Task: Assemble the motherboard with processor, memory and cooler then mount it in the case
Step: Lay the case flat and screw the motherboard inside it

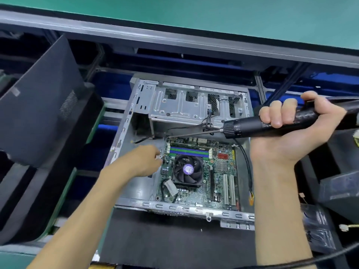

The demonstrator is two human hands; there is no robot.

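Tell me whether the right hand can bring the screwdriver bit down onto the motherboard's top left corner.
Probably yes: the right hand grips the electric screwdriver, its bit already by that motherboard corner, nothing between.

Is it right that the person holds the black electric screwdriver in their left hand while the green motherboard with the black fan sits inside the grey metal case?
Not quite. The head view shows the black electric screwdriver gripped in the right hand, not the left. The left hand reaches to the edge of the green motherboard, whose black fan is mounted, and the board does sit inside the grey metal case.
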